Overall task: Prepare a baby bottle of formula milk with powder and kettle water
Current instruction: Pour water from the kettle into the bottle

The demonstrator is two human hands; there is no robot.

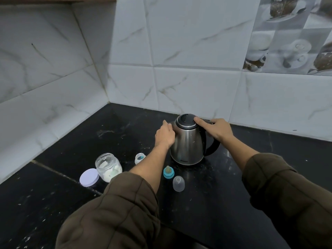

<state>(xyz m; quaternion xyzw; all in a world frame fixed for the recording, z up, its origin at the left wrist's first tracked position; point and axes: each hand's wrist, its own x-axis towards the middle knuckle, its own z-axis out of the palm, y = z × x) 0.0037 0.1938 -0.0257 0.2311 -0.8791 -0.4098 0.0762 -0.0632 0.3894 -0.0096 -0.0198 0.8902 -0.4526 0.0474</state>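
A steel kettle (187, 142) with a black lid and handle stands on the black counter (71, 144). My left hand (165, 135) rests against its spout side. My right hand (217, 129) sits on top of the handle, thumb pressing the lid's edge. An open glass jar of white powder (108, 167) stands at the left, its lilac lid (89, 177) lying beside it. The baby bottle (139, 158) is partly hidden behind my left forearm. A teal ring with the teat (168, 172) and a clear cap (178, 183) lie in front of the kettle.
White marble-look tiled walls meet in a corner behind the counter at the left. A picture tile is at the upper right. White specks of powder dot the counter.
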